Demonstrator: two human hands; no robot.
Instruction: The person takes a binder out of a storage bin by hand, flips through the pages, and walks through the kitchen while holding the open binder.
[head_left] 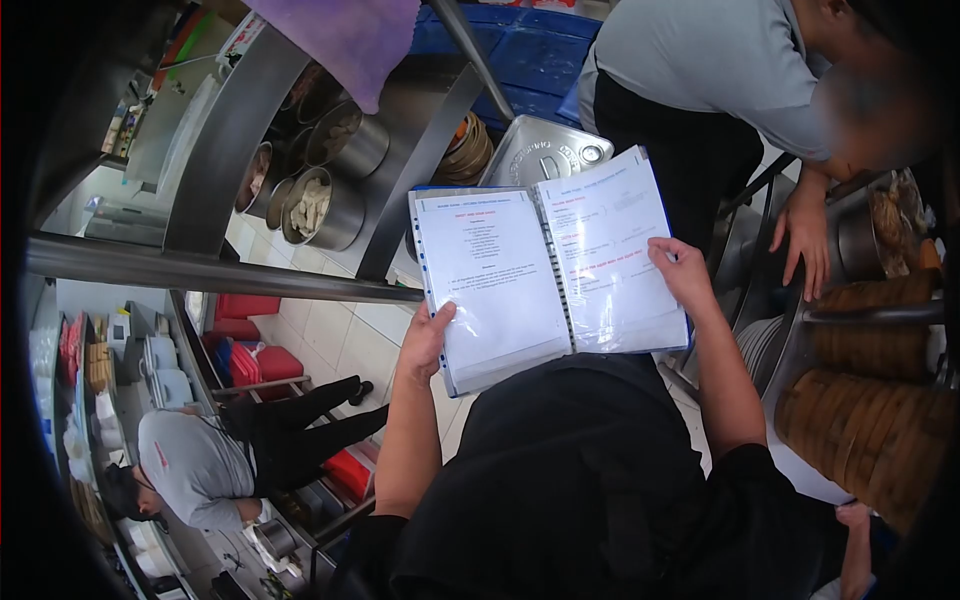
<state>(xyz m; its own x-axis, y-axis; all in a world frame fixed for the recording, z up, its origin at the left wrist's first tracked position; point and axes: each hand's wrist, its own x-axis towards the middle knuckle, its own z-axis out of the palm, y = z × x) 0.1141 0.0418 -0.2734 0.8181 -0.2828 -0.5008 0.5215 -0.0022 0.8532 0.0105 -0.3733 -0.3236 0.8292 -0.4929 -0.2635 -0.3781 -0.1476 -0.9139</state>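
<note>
An open ring binder (pixel 495 290) of printed sheets in clear plastic sleeves lies in front of my black apron. My left hand (pixel 425 335) grips its left edge, thumb on top of the left page (pixel 500 320) and fingers hidden behind. Over the right page (pixel 610 300), my right hand (pixel 684 272) is closed, thumb and fingertips pinched together near the upper right of the sheet. Whether a bit of the sleeve is caught between those fingertips I cannot make out. The pages carry black text with red headings, and the plastic reflects light.
A metal tin (pixel 555 145) stands behind the binder. Steel pots (pixel 335 215) with food sit on a shelf at left, behind a metal rail (pixel 230 275). Bamboo steamers (pixel 865 430) are stacked at right. One co-worker (pixel 700 80) leans in upper right; another (pixel 200 465) bends at lower left.
</note>
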